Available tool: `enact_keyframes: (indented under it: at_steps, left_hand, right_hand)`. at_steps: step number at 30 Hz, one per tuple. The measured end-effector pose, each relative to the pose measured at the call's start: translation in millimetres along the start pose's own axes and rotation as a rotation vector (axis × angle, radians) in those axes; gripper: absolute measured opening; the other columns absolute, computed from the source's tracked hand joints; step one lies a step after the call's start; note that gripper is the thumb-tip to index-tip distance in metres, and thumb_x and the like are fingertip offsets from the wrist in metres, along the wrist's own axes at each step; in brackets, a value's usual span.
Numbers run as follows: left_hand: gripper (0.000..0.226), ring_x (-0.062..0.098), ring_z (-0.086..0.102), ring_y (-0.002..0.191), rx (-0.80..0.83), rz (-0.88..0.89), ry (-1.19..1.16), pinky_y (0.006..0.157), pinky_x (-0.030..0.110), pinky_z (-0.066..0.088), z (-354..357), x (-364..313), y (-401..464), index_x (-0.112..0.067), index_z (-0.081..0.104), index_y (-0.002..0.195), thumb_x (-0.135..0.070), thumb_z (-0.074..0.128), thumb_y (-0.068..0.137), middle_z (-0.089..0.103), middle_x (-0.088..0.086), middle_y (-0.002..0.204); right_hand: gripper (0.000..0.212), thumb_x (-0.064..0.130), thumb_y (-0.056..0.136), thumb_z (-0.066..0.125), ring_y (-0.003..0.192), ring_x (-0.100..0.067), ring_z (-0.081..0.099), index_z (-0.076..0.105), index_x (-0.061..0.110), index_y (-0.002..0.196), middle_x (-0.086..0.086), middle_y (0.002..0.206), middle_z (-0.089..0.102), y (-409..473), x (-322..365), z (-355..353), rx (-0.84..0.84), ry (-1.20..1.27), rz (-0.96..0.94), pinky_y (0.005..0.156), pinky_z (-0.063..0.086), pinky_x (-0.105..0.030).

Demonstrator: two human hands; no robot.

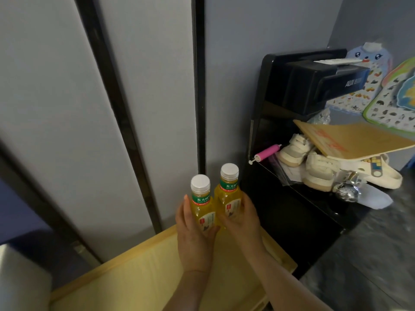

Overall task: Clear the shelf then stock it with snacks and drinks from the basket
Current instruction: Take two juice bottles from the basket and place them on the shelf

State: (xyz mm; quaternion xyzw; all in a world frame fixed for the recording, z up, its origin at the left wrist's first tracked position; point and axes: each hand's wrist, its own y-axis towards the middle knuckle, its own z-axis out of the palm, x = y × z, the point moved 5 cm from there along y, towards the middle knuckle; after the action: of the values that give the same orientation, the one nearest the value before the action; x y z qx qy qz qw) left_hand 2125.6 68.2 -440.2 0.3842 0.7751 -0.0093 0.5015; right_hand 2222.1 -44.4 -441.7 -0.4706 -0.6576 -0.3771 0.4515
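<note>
Both hands [195, 234] [241, 217] hold yellow bottles [203, 207] [228, 194] beside black cabinet [287, 135].

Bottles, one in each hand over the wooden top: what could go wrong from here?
1. The two bottles touch side by side; the left hand and right hand each grip only low on the body, so one could slip or tip.
2. The black cabinet beside them already holds shoes and a pink pump, so a swing right could knock those.
</note>
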Motion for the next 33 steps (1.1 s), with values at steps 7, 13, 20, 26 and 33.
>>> enact_keyframes:
  at_steps: [7,13,20,26,33]
  left_hand:
    - [0.085,0.018,0.029,0.140,0.166,0.018,0.104,0.115,0.037,0.025,-51,5,-19,-0.026,0.022,0.147,-0.046,0.069,0.078,0.036,0.001,0.150]
    - [0.092,0.014,0.012,0.146,0.327,0.098,0.195,0.118,0.032,0.017,-124,-16,-38,-0.023,0.017,0.150,-0.060,0.062,0.078,0.018,-0.002,0.158]
    - [0.102,0.015,0.014,0.144,0.551,0.125,0.224,0.117,0.037,0.023,-223,-55,-84,-0.031,0.008,0.149,-0.060,0.068,0.073,0.012,-0.005,0.158]
    - [0.097,0.015,0.011,0.145,0.628,0.175,0.275,0.118,0.036,0.020,-306,-76,-133,-0.030,0.006,0.149,-0.057,0.066,0.078,0.010,-0.005,0.158]
    - [0.093,0.019,0.015,0.144,0.593,0.252,0.381,0.118,0.035,0.019,-417,-80,-209,-0.028,0.009,0.150,-0.057,0.063,0.080,0.012,-0.003,0.157]
  right_hand:
    - [0.092,0.036,0.077,0.079,0.139,-0.017,0.033,0.024,0.031,0.149,0.003,0.153,0.030,-47,19,-32,-0.009,-0.203,0.058,0.105,0.035,-0.034]
    - [0.088,0.045,0.082,0.070,0.143,-0.021,0.024,0.018,0.030,0.152,0.004,0.158,0.017,-114,58,-57,0.009,-0.527,0.045,0.112,0.035,-0.047]
    - [0.090,0.049,0.079,0.071,0.142,-0.023,0.028,0.021,0.029,0.152,0.004,0.158,0.020,-234,114,-89,-0.036,-0.678,0.023,0.106,0.043,-0.049]
    - [0.092,0.053,0.079,0.071,0.142,-0.022,0.031,0.021,0.028,0.152,0.002,0.158,0.025,-327,159,-99,0.012,-0.798,-0.042,0.109,0.040,-0.042]
    - [0.093,0.064,0.080,0.062,0.144,-0.023,0.025,0.018,0.026,0.153,0.002,0.160,0.018,-456,199,-126,0.051,-0.903,-0.019,0.111,0.037,-0.043]
